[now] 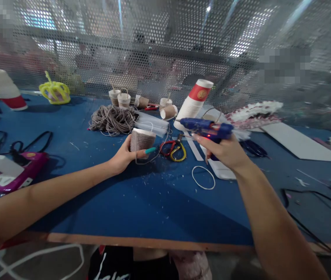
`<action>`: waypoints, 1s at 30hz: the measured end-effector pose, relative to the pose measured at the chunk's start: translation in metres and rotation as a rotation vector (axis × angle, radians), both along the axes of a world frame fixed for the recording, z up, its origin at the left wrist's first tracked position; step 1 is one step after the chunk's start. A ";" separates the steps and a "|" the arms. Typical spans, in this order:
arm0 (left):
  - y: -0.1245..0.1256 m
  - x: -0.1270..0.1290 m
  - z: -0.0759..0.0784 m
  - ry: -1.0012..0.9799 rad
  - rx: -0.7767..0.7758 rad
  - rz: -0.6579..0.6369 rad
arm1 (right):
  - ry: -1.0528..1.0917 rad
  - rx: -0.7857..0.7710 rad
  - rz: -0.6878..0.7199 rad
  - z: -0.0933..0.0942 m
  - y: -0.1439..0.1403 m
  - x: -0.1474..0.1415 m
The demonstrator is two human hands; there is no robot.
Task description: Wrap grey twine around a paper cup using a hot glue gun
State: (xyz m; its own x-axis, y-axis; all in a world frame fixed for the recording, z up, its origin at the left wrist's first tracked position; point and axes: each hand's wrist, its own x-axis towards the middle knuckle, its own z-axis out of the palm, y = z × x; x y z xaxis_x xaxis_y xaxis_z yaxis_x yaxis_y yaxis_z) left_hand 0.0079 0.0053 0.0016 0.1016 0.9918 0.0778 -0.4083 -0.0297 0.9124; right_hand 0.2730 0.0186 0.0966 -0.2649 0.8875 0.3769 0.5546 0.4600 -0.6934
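While my left hand (124, 156) grips the twine-wrapped cup (141, 140) from its near side, thumb and fingers closed round the wall, my right hand (226, 151) is clenched on the blue glue gun (207, 128), nozzle pointing left toward the cup and a red light glowing on its body. The cup sits in the air over the blue table (142, 202), just near of the loose heap of twine (112, 119) and left of the red and yellow scissors (173, 149). To do this well, I think I should bring the nozzle close to the bare edge of the wrap, lay a thin bead only, and keep my fingertips clear of the hot tip. Turning the cup slowly in my left hand should keep the coils tight and even.
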 end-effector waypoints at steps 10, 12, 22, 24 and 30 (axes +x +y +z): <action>-0.010 0.001 0.005 0.225 0.103 0.019 | 0.291 -0.244 0.179 -0.025 -0.025 -0.046; -0.010 0.001 0.005 0.253 0.113 0.034 | 0.288 -0.246 0.188 -0.026 -0.027 -0.048; -0.011 0.001 0.008 0.347 0.161 0.070 | 0.114 -0.117 0.142 -0.027 -0.026 -0.051; -0.011 0.001 0.008 0.356 0.152 0.072 | 0.091 -0.057 0.129 -0.029 -0.025 -0.052; -0.011 0.001 0.005 0.343 0.162 0.070 | 0.044 -0.035 0.146 -0.031 -0.024 -0.050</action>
State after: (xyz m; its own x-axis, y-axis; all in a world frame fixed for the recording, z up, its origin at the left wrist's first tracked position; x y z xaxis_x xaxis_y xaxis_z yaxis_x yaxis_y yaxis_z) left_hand 0.0086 -0.0055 0.0068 0.0818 0.9748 0.2074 -0.0724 -0.2017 0.9768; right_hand 0.2227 -0.0055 0.0653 -0.3760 0.8536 0.3606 0.4520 0.5086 -0.7328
